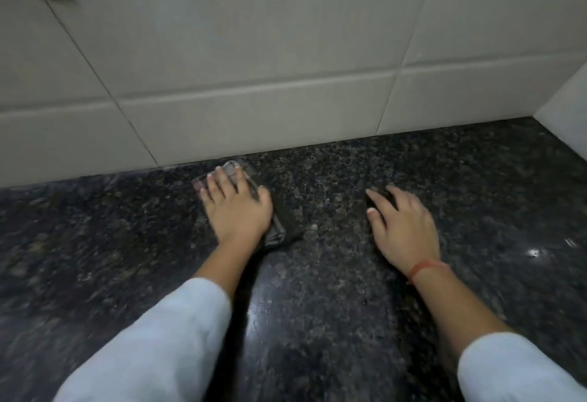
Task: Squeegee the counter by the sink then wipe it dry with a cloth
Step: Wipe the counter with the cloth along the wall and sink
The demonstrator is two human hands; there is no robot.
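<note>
Pressing flat, left hand (236, 208) fingers spread atop cloth (276, 230); right hand (401, 227) relaxed on counter (333, 290).

surface: dark speckled stone counter (333, 274), glossy, met the tiled wall (254, 52) at its far edge | on it: dark folded cloth (279, 231) lay flat near the wall, pressed under the left hand (236, 208) | right hand (403, 227) rested on bare stone, fingers spread, apart from the cloth

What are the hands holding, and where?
Nothing is gripped. The left hand presses flat on top of the dark cloth; the right hand rests bare on the counter.
</note>
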